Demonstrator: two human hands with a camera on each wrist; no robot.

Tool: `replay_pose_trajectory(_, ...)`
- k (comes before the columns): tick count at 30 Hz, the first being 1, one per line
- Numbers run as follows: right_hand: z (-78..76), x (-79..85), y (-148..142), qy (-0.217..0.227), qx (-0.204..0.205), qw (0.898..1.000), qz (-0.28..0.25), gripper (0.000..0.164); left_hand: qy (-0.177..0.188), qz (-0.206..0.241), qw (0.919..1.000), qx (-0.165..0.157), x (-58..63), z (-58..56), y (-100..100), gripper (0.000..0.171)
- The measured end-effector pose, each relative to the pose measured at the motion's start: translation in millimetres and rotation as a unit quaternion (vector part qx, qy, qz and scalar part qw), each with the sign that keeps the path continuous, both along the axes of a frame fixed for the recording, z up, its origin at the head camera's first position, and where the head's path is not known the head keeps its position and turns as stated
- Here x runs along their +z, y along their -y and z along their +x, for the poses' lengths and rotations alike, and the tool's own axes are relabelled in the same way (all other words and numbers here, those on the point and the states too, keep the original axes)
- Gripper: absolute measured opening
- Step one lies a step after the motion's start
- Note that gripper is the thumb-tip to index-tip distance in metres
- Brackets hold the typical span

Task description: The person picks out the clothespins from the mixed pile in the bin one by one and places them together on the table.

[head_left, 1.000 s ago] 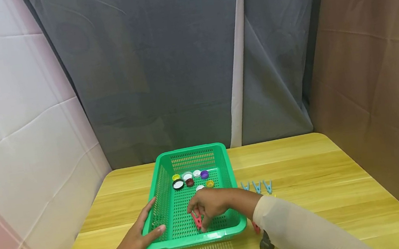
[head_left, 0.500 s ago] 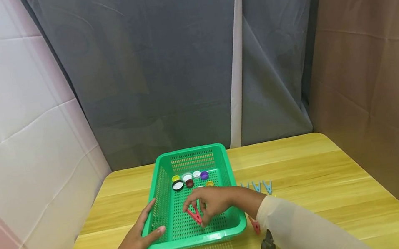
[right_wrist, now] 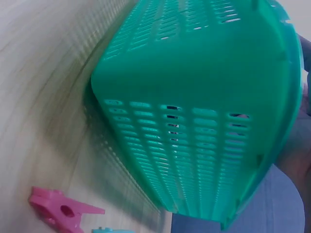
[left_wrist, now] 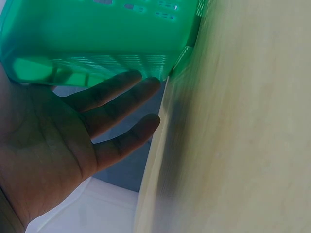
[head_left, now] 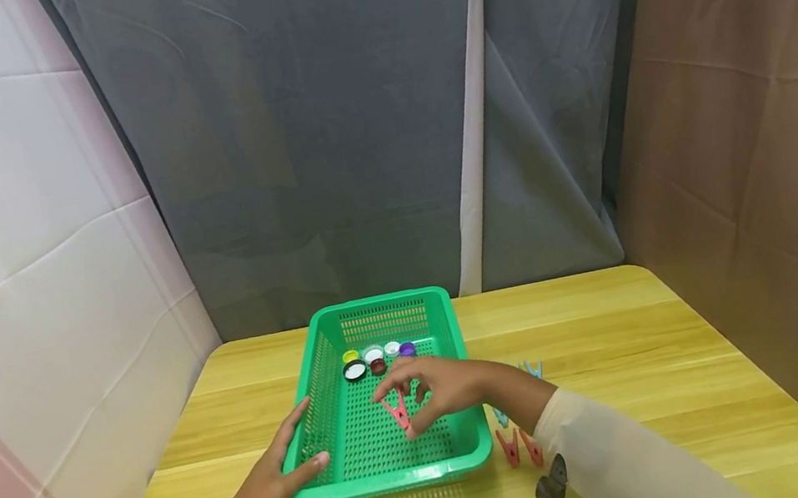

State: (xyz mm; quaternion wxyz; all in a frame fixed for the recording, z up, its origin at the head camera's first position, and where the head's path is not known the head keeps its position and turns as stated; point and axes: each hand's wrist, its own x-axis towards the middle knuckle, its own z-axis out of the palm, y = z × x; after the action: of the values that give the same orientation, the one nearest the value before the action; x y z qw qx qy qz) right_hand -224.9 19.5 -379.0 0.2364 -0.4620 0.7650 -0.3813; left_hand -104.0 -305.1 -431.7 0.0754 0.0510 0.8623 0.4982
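Observation:
In the head view my right hand (head_left: 443, 386) pinches a pink clothespin (head_left: 401, 413) between thumb and fingertips, above the floor of a green plastic basket (head_left: 393, 480). My left hand (head_left: 270, 478) grips the basket's near left corner, its thumb over the rim and its fingers along the outside. In the left wrist view several fingers of this hand (left_wrist: 58, 131) stretch beside the basket wall. Several bottle caps lie toward the far end inside the basket, among them a black-rimmed cap (head_left: 355, 370), a dark red cap (head_left: 378, 366) and a purple cap (head_left: 407, 350).
Right of the basket on the wooden table (head_left: 659, 383) lie two red clothespins (head_left: 509, 447) and blue clothespins (head_left: 533, 370), partly hidden by the right arm. A small black device (head_left: 552, 483) sits beside the right sleeve. A grey curtain (head_left: 327, 166) hangs behind the table.
The right hand has lifted the pink clothespin from the basket floor and moved slightly up and right with it. The left hand stays on the basket corner.

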Motion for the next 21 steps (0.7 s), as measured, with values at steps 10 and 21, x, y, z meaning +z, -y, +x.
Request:
replay_pose_trajectory(10, 7.3, 2.0, -33.7, 0.013, -0.055, 0.996, -0.068, 0.061, 0.004, -0.001, 1.0000, 0.002, -1.4, 0.3, 0.5, 0.091)
replay_pose_trajectory(21, 13.9, -4.0, -78.5, -0.039, -0.092, 0.989, -0.109, 0.057, 0.005, -0.003, 1.0000, 0.001, -2.8, -1.6, 1.9, 0.091)
